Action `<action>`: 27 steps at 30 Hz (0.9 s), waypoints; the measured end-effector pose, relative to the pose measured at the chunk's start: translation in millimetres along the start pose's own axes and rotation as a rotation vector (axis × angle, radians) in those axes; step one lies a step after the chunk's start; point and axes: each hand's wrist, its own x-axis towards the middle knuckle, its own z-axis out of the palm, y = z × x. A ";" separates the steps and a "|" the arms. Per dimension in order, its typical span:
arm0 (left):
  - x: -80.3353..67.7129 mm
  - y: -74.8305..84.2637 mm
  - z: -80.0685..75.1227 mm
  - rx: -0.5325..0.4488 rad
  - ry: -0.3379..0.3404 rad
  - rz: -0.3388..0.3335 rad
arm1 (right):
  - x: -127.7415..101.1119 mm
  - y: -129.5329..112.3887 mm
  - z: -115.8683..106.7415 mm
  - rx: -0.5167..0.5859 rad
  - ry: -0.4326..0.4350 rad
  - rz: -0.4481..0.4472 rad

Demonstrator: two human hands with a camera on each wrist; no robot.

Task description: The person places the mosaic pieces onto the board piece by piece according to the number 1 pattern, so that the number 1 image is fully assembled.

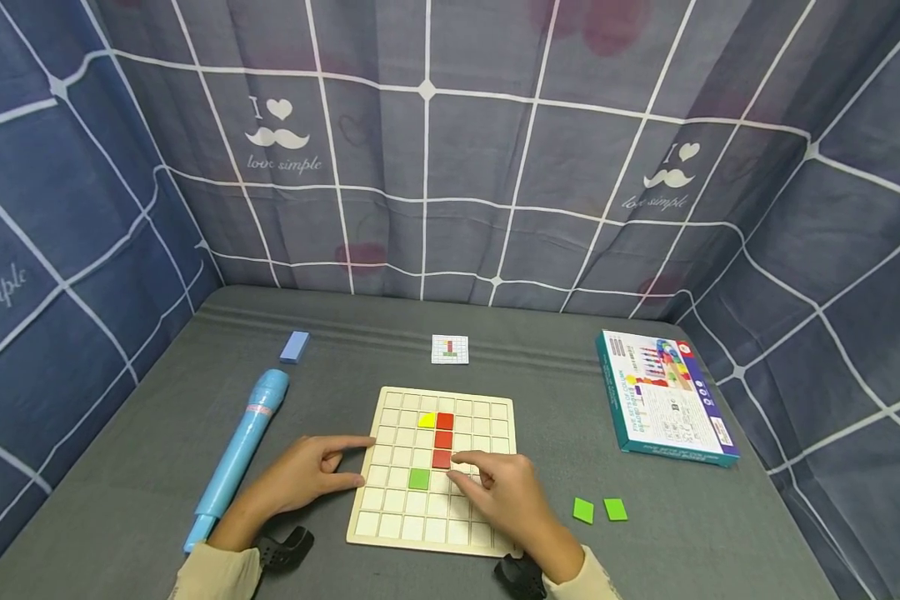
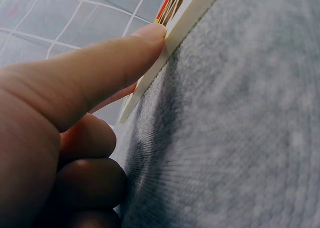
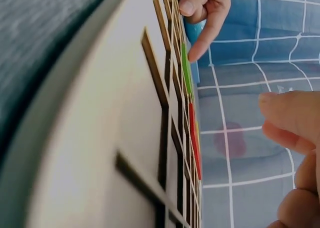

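Note:
A pale wooden grid board (image 1: 390, 527) lies on the grey table. My left hand (image 1: 300, 475) touches its left edge with an extended index finger and thumb; the other fingers are curled. Three red tiles (image 1: 443, 440) stand in one column, with a yellow rounded tile (image 1: 427, 421) left of the top one. A green square tile (image 1: 418, 478) sits one column left and one row below the lowest red. Over the board, beside that red tile, my right hand (image 1: 506, 496) holds its thumb and index finger slightly apart. In the right wrist view nothing shows between them.
Two loose green tiles (image 1: 583, 510) lie right of the board. Behind it is a small pattern card (image 1: 450, 350). A game box (image 1: 667, 400) stands at the right; a light-blue tube (image 1: 240, 458) and a small blue block (image 1: 295, 347) are at the left. Curtains enclose the table.

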 end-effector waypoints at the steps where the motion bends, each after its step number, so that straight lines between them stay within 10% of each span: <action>1: -0.1 0.1 -0.2 0.000 0.002 0.001 | -0.2 0.3 -1.4 0.005 0.008 -0.005; 27: -0.5 0.0 -0.9 -0.023 -0.006 0.007 | -68.7 31.8 -68.8 -0.024 0.176 0.224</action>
